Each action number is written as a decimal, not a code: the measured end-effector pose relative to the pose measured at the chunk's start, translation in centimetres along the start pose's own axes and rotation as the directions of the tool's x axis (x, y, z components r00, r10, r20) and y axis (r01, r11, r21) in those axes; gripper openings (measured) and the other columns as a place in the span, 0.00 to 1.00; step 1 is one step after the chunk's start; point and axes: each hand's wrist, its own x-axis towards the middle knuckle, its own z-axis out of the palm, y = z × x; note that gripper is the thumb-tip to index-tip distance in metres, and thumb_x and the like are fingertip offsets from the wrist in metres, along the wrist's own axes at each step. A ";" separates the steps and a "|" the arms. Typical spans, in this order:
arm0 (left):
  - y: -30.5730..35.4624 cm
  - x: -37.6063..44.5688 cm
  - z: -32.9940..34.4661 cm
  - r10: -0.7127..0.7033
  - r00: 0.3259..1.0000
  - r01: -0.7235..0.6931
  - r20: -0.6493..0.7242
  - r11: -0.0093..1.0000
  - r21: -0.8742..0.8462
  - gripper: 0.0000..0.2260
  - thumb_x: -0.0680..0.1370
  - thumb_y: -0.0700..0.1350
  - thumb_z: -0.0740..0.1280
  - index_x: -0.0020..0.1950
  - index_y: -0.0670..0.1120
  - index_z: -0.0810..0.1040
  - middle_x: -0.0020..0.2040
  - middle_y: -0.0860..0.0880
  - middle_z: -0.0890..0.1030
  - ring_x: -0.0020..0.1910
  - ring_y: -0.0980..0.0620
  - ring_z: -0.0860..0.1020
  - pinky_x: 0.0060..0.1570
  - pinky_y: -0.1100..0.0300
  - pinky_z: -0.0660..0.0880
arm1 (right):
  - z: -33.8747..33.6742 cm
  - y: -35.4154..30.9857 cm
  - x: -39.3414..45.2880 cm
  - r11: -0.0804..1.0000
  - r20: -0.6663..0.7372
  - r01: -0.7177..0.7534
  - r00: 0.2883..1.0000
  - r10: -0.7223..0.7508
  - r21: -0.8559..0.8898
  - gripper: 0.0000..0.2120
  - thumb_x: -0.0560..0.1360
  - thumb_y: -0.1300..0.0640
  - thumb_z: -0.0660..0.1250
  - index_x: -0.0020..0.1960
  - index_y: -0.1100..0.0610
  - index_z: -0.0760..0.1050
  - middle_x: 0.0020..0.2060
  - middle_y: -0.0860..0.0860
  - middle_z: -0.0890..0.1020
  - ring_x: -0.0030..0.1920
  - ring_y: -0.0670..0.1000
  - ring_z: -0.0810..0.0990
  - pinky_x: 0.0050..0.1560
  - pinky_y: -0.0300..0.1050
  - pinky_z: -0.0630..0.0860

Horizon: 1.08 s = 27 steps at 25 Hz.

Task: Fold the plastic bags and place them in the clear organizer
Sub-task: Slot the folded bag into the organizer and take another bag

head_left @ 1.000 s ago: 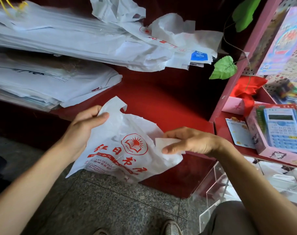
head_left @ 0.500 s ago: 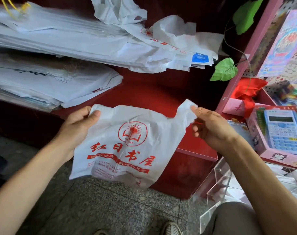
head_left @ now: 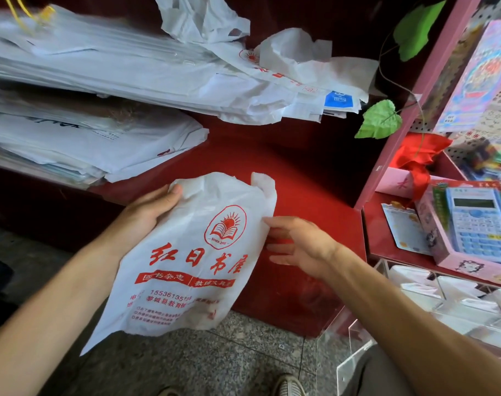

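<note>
Left hand [head_left: 149,208] grips the top-left corner of a white plastic bag [head_left: 186,261], thumb on the front face, fingers curled behind; bag hangs in the air in front of the red shelf [head_left: 300,178], tilted, lower edge over the stone floor [head_left: 215,364]; red printed logo and characters face the camera; both handle loops stick up at the top edge, the right one free.
Right hand [head_left: 298,242] is at the bag's right edge, fingers fairly straight and spread, fingertips touching or just beside the plastic; can't tell if it pinches anything, looks relaxed and not clamped.
Clear organizer [head_left: 415,318] sits low right, beside the person's knee; white folded plastic visible in its compartments, exact count unclear.
On the red shelf: two stacks of flat white bags [head_left: 86,138] left, loose crumpled bags [head_left: 272,75] above and behind.
Right side, on the red bench [head_left: 386,232]: blue calculator [head_left: 478,221] in a pink box, a small card [head_left: 403,228] next to it, red ribbon [head_left: 418,158], green leaves [head_left: 380,120].
Shoes [head_left: 286,385] at frame bottom.
</note>
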 end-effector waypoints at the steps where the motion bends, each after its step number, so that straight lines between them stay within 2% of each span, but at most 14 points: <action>1: 0.1 0.0 0.0 0.019 0.998 -0.019 0.058 1.000 -0.013 0.14 0.69 0.55 0.71 0.53 0.54 0.86 0.53 0.48 0.85 0.49 0.51 0.84 0.47 0.60 0.81 | 0.5 0.1 -0.1 1.000 0.053 -0.006 0.999 0.005 0.024 0.17 0.75 0.51 0.70 0.61 0.57 0.77 0.57 0.55 0.81 0.58 0.58 0.79 0.60 0.57 0.75; 3: 0.2 0.2 -0.1 0.061 0.993 -0.062 0.103 0.998 0.004 0.11 0.75 0.52 0.67 0.53 0.53 0.86 0.53 0.50 0.85 0.49 0.55 0.84 0.44 0.64 0.80 | 1.4 0.0 -0.2 0.998 0.098 0.010 0.995 -0.017 0.062 0.16 0.74 0.52 0.70 0.59 0.58 0.79 0.54 0.55 0.84 0.54 0.56 0.81 0.59 0.55 0.75; 6: -0.5 0.9 -1.1 0.044 0.996 -0.035 -0.080 0.994 0.103 0.07 0.78 0.48 0.67 0.47 0.51 0.86 0.47 0.50 0.86 0.44 0.52 0.83 0.46 0.60 0.77 | 1.7 -0.9 -0.9 0.980 0.063 0.107 0.991 -0.119 0.166 0.15 0.71 0.59 0.72 0.56 0.63 0.82 0.51 0.58 0.85 0.54 0.61 0.83 0.61 0.56 0.77; 8: -1.8 1.8 -2.5 0.115 0.968 -0.024 -0.222 0.927 0.375 0.05 0.79 0.46 0.69 0.44 0.48 0.81 0.42 0.49 0.84 0.42 0.47 0.81 0.43 0.56 0.74 | 1.3 -1.8 -2.0 0.973 0.102 0.094 0.988 -0.117 0.212 0.17 0.71 0.59 0.72 0.58 0.65 0.81 0.52 0.61 0.84 0.54 0.63 0.82 0.59 0.58 0.79; 9: -2.2 2.1 -3.1 0.190 0.945 -0.018 -0.265 0.842 0.540 0.02 0.78 0.45 0.70 0.46 0.49 0.79 0.45 0.50 0.83 0.46 0.45 0.81 0.46 0.53 0.75 | 1.1 -2.2 -2.6 0.971 0.125 0.074 0.987 -0.104 0.226 0.18 0.72 0.58 0.71 0.59 0.65 0.80 0.53 0.62 0.84 0.53 0.62 0.83 0.58 0.57 0.79; 10: -2.4 2.2 -3.4 0.267 0.919 -0.007 -0.290 0.747 0.665 0.05 0.77 0.46 0.71 0.50 0.51 0.76 0.49 0.52 0.82 0.49 0.45 0.80 0.51 0.51 0.76 | 0.9 -2.5 -3.0 0.966 0.126 0.056 0.988 -0.090 0.251 0.18 0.73 0.58 0.70 0.60 0.64 0.80 0.54 0.62 0.84 0.53 0.62 0.83 0.58 0.57 0.79; 12: -1.8 1.3 -2.5 0.415 0.877 -0.075 -0.243 0.616 0.784 0.14 0.75 0.45 0.72 0.57 0.53 0.73 0.54 0.55 0.78 0.50 0.50 0.78 0.54 0.52 0.74 | 1.2 -2.8 -3.8 0.932 0.103 0.038 0.991 -0.080 0.359 0.18 0.75 0.59 0.66 0.63 0.65 0.77 0.56 0.64 0.82 0.55 0.62 0.82 0.59 0.59 0.79; 14: -0.4 -0.4 -0.5 0.504 0.854 -0.247 -0.130 0.612 0.752 0.08 0.75 0.44 0.72 0.52 0.53 0.76 0.48 0.58 0.80 0.47 0.55 0.78 0.49 0.58 0.74 | 2.2 -3.0 -4.6 0.891 0.087 0.064 0.990 -0.115 0.449 0.18 0.77 0.60 0.64 0.65 0.65 0.74 0.58 0.64 0.81 0.57 0.62 0.81 0.57 0.59 0.79; 16: 0.4 -2.4 1.9 0.487 0.871 -0.398 0.064 0.622 0.674 0.03 0.75 0.50 0.72 0.45 0.52 0.80 0.42 0.56 0.82 0.43 0.58 0.79 0.43 0.63 0.75 | 3.3 -2.9 -5.5 0.868 0.089 0.088 0.985 -0.149 0.489 0.18 0.78 0.60 0.63 0.65 0.67 0.73 0.59 0.64 0.81 0.55 0.59 0.81 0.52 0.54 0.81; 19: 0.8 -4.6 4.3 0.331 0.887 -0.461 0.321 0.629 0.625 0.18 0.69 0.64 0.70 0.55 0.58 0.77 0.50 0.61 0.82 0.50 0.62 0.79 0.44 0.64 0.74 | 4.5 -2.7 -6.4 0.838 0.145 0.102 0.967 -0.210 0.536 0.20 0.79 0.57 0.63 0.66 0.69 0.72 0.54 0.64 0.80 0.54 0.59 0.80 0.53 0.51 0.81; 21: 0.3 -4.8 4.7 0.286 0.903 -0.428 0.321 0.533 0.730 0.30 0.66 0.64 0.72 0.65 0.65 0.68 0.57 0.71 0.75 0.57 0.72 0.72 0.51 0.66 0.70 | 4.7 -2.6 -6.6 0.803 0.166 0.112 0.953 -0.254 0.586 0.16 0.80 0.57 0.63 0.63 0.67 0.74 0.52 0.62 0.79 0.52 0.58 0.82 0.55 0.52 0.82; 22: -0.1 -4.7 4.7 0.312 0.909 -0.400 0.275 0.472 0.786 0.32 0.67 0.60 0.74 0.68 0.66 0.64 0.57 0.73 0.72 0.56 0.73 0.70 0.52 0.66 0.69 | 4.6 -2.6 -6.6 0.791 0.171 0.123 0.946 -0.276 0.599 0.13 0.79 0.59 0.63 0.59 0.65 0.75 0.52 0.61 0.79 0.51 0.59 0.83 0.55 0.53 0.81; 25: -0.9 -3.3 4.1 0.438 0.886 -0.369 0.151 0.470 0.802 0.18 0.74 0.46 0.70 0.60 0.60 0.71 0.45 0.64 0.81 0.46 0.59 0.80 0.46 0.54 0.78 | 4.7 -2.6 -7.1 0.831 0.200 0.226 0.908 -0.369 0.508 0.06 0.77 0.65 0.62 0.50 0.63 0.76 0.52 0.60 0.81 0.55 0.60 0.83 0.59 0.55 0.80; 27: -0.9 -2.4 3.1 0.461 0.881 -0.350 0.104 0.489 0.799 0.06 0.75 0.47 0.66 0.51 0.55 0.75 0.39 0.57 0.82 0.40 0.52 0.81 0.41 0.48 0.78 | 4.6 -2.6 -7.1 0.864 0.090 0.429 0.881 -0.465 0.263 0.06 0.77 0.67 0.63 0.49 0.61 0.78 0.49 0.60 0.83 0.47 0.56 0.84 0.51 0.51 0.81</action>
